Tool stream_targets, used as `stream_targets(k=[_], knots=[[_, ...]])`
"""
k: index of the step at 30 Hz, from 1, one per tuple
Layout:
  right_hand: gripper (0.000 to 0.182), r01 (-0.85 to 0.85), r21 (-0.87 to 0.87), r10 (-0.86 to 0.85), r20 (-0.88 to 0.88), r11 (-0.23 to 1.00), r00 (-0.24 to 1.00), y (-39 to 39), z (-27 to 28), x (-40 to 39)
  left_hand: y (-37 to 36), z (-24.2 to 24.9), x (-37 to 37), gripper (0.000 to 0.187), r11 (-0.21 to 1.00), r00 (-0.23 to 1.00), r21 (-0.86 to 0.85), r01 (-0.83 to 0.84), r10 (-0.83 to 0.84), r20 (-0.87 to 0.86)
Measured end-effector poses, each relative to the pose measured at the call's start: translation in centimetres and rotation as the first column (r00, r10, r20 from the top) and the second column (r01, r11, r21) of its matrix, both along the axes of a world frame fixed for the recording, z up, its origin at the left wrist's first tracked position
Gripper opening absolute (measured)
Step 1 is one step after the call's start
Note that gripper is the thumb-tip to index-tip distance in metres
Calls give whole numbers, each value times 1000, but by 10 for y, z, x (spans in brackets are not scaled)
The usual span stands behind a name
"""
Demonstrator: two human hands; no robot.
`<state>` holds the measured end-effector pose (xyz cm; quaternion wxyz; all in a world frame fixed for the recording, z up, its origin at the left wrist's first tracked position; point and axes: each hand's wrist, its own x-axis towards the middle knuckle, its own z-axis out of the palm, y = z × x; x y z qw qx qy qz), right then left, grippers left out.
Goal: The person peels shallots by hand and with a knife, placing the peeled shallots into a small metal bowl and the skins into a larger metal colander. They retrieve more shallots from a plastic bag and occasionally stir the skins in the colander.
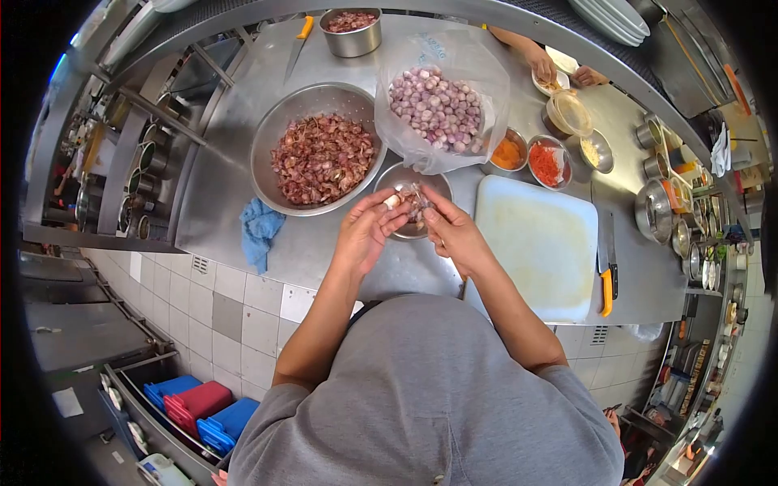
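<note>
My left hand (pixel 369 225) is closed on a small pale peeled bulb (pixel 392 201), held above a small metal bowl (pixel 442 194). Across from it, my right hand (pixel 454 233) pinches thin brownish skin (pixel 415 199) over the same bowl. Behind my hands, a clear plastic bag (pixel 405 152) holds many pale purple peeled shallots (pixel 436 109). To the left stands a large metal colander (pixel 267 182) with reddish-brown unpeeled shallots (pixel 320 158).
A white cutting board (pixel 535 251) lies right, beside knives with black (pixel 614 282) and yellow (pixel 606 293) handles. A blue cloth (pixel 261 231) is at left. Bowls of orange (pixel 508 153) and red (pixel 546 164) food stand behind the board. Another person's hands (pixel 541 66) are at back right.
</note>
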<state>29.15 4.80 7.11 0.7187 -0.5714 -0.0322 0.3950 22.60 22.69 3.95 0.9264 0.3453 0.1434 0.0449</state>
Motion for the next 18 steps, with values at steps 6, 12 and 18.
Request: stream_targets(k=[6, 12, 18], knots=[[55, -67, -57, 86, 473, 996, 877, 5, -15, -5, -3, -3, 1, 32, 998, 998, -31, -57, 57, 10], [52, -169, -94, 192, 587, 981, 786, 6, -20, -2, -12, -8, 2, 12, 996, 995, -45, -81, 84, 56], [47, -148, -84, 168, 620, 985, 767, 4, -15, 0, -12, -5, 2, 10, 996, 994, 25, -83, 81, 73]])
